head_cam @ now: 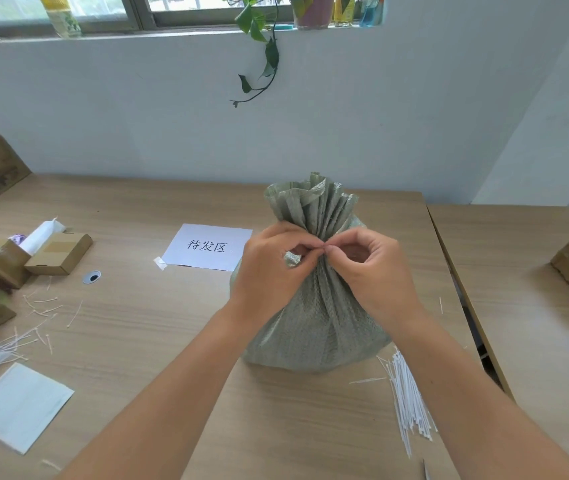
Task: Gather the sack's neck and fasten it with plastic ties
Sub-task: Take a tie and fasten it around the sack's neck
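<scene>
- A grey-green woven sack (314, 320) stands upright on the wooden table (158, 341), right of centre, its neck (317, 251) bunched into pleats and its mouth fanning open above.
- The left hand (269, 268) wraps the neck from the left, thumb and forefinger pinched together at the front.
- The right hand (369, 268) meets it from the right, fingertips pinched against the left hand's; whether a tie sits between them is too small to tell.
- A bundle of white plastic ties (409, 400) lies on the table just right of the sack's base.
- A paper label (206, 247) is taped down left of the sack.
- Loose ties (38, 323) lie scattered near small cardboard boxes (58, 252) at the far left.
</scene>
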